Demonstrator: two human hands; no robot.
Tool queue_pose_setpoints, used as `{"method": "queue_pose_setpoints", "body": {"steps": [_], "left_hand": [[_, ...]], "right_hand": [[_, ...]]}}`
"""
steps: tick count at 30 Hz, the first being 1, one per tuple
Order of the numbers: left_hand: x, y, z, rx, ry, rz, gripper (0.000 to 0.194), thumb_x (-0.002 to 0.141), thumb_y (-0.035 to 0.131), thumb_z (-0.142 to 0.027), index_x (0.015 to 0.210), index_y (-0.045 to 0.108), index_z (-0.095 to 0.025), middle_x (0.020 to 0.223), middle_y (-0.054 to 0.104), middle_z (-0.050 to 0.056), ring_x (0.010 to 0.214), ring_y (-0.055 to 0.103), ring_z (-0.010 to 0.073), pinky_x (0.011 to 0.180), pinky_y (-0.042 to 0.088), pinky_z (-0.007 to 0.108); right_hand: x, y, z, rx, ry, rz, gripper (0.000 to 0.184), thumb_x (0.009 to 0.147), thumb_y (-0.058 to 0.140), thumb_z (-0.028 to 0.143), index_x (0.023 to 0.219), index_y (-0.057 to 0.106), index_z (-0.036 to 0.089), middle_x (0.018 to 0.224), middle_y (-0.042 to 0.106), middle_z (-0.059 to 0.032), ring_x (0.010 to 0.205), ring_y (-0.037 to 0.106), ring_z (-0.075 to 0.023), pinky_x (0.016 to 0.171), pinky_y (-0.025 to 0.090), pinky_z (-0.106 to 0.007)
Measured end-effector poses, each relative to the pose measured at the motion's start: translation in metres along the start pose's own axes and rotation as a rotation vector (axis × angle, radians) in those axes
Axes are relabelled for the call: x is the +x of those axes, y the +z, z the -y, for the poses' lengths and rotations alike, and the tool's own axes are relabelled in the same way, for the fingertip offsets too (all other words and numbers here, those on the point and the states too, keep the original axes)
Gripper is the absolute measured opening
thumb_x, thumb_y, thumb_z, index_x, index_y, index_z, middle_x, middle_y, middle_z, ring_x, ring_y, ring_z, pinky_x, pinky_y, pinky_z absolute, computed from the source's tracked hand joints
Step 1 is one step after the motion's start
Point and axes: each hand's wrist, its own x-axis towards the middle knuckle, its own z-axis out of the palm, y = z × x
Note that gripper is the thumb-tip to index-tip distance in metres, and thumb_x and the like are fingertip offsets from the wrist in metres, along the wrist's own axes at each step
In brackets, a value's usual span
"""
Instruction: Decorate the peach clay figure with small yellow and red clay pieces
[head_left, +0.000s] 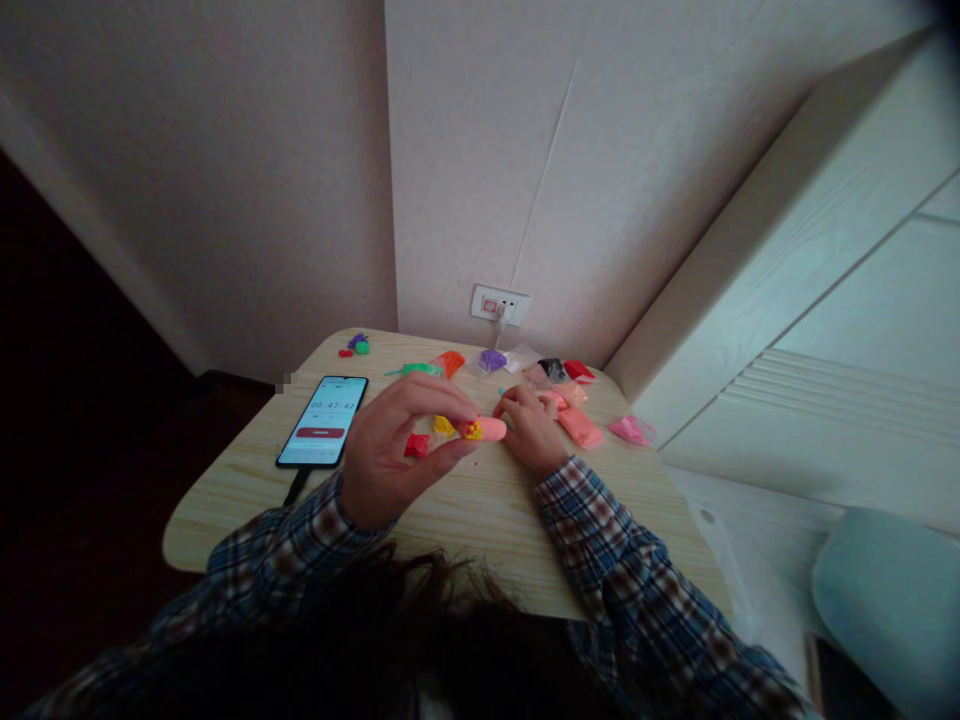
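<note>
My left hand (pixel 401 440) is raised over the table, pinching a salmon-pink clay piece (pixel 492 429) between thumb and fingers. Yellow clay with small red dots covers the piece's left end. Just to the right, my right hand (pixel 531 425) is low at the tabletop, its fingers curled down and closed. Whatever its fingertips hold, if anything, is hidden. A thin teal tip (pixel 501 391) shows beside those fingers; I cannot tell whether they touch it. Behind my left hand lie red clay (pixel 417 445) and yellow clay (pixel 443 425), partly covered. Salmon clay packs (pixel 580 427) lie beside my right hand.
A phone (pixel 322 422) with a running timer lies on the wooden table (pixel 465 540), its cable toward me. Along the back are green (pixel 421 369), orange (pixel 451 363), purple (pixel 493 359), black (pixel 553 369) and pink clay packs (pixel 632 430). A wall socket (pixel 500 304) holds a plug.
</note>
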Motion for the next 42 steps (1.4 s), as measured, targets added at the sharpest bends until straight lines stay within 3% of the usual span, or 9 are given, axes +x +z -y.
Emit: {"method": "queue_pose_setpoints", "body": {"steps": [3, 5, 7, 10, 13, 15, 27, 42], "left_hand": [[0.0, -0.001, -0.001, -0.002, 0.033, 0.041, 0.022, 0.074, 0.069, -0.013, 0.095, 0.065, -0.019, 0.087, 0.066, 0.004, 0.081, 0.061, 0.0168, 0.072, 0.051, 0.032], [0.0, -0.002, -0.002, 0.017, 0.032, 0.037, 0.021, 0.075, 0.07, -0.015, 0.094, 0.065, -0.02, 0.086, 0.067, 0.003, 0.08, 0.061, 0.017, 0.072, 0.051, 0.033], [0.0, -0.002, -0.004, 0.038, 0.037, 0.035, 0.019, 0.075, 0.07, -0.018, 0.093, 0.064, -0.021, 0.085, 0.067, 0.003, 0.079, 0.062, 0.0172, 0.072, 0.052, 0.032], [0.001, 0.0, -0.006, 0.067, 0.045, 0.045, 0.019, 0.074, 0.073, -0.019, 0.091, 0.064, -0.019, 0.082, 0.068, 0.004, 0.078, 0.063, 0.0173, 0.072, 0.052, 0.032], [0.002, 0.002, -0.008, 0.092, 0.056, 0.052, 0.019, 0.072, 0.074, -0.018, 0.088, 0.064, -0.019, 0.08, 0.069, 0.003, 0.078, 0.064, 0.0174, 0.073, 0.052, 0.032], [0.002, 0.002, -0.009, 0.102, 0.06, 0.051, 0.018, 0.072, 0.074, -0.017, 0.087, 0.064, -0.019, 0.081, 0.069, 0.003, 0.078, 0.064, 0.0175, 0.074, 0.052, 0.033], [0.001, 0.0, -0.01, 0.161, 0.122, 0.129, 0.023, 0.071, 0.074, -0.016, 0.092, 0.064, -0.019, 0.085, 0.07, 0.003, 0.08, 0.065, 0.0174, 0.077, 0.053, 0.033], [0.002, 0.001, -0.012, 0.184, 0.14, 0.138, 0.021, 0.072, 0.075, -0.017, 0.089, 0.063, -0.018, 0.083, 0.071, 0.003, 0.079, 0.065, 0.0164, 0.076, 0.054, 0.032]], "right_hand": [[0.0, -0.006, -0.001, 0.013, 0.005, -0.047, 0.009, 0.083, 0.056, 0.021, 0.081, 0.064, 0.019, 0.103, 0.06, -0.0068, 0.102, 0.053, -0.0228, 0.088, 0.03, -0.042], [-0.001, -0.016, 0.001, 0.023, 0.023, -0.148, 0.008, 0.084, 0.056, 0.023, 0.085, 0.064, 0.019, 0.104, 0.06, -0.0063, 0.105, 0.052, -0.023, 0.089, 0.029, -0.043], [-0.005, -0.03, 0.006, 0.058, 0.014, -0.366, 0.008, 0.085, 0.056, 0.025, 0.085, 0.062, 0.02, 0.101, 0.061, -0.0049, 0.102, 0.054, -0.0219, 0.09, 0.029, -0.042], [-0.015, -0.049, 0.022, 0.147, -0.108, -0.726, 0.005, 0.085, 0.058, 0.025, 0.083, 0.061, 0.021, 0.089, 0.061, -0.0023, 0.09, 0.057, -0.0191, 0.085, 0.034, -0.038], [-0.025, -0.058, 0.041, 0.246, -0.215, -0.986, 0.0, 0.083, 0.059, 0.023, 0.083, 0.059, 0.022, 0.085, 0.06, -0.0013, 0.085, 0.057, -0.0185, 0.081, 0.039, -0.037], [-0.03, -0.06, 0.051, 0.295, -0.257, -1.09, 0.002, 0.083, 0.059, 0.022, 0.084, 0.058, 0.023, 0.083, 0.059, -0.0016, 0.084, 0.057, -0.0194, 0.079, 0.042, -0.038], [-0.04, -0.057, 0.079, 0.4, -0.453, -1.002, 0.005, 0.084, 0.057, 0.022, 0.087, 0.06, 0.024, 0.081, 0.058, -0.0004, 0.079, 0.057, -0.0169, 0.074, 0.044, -0.037], [-0.041, -0.056, 0.079, 0.428, -0.459, -0.974, 0.006, 0.086, 0.056, 0.023, 0.088, 0.061, 0.024, 0.08, 0.059, -0.0001, 0.078, 0.057, -0.0168, 0.071, 0.044, -0.036]]}}
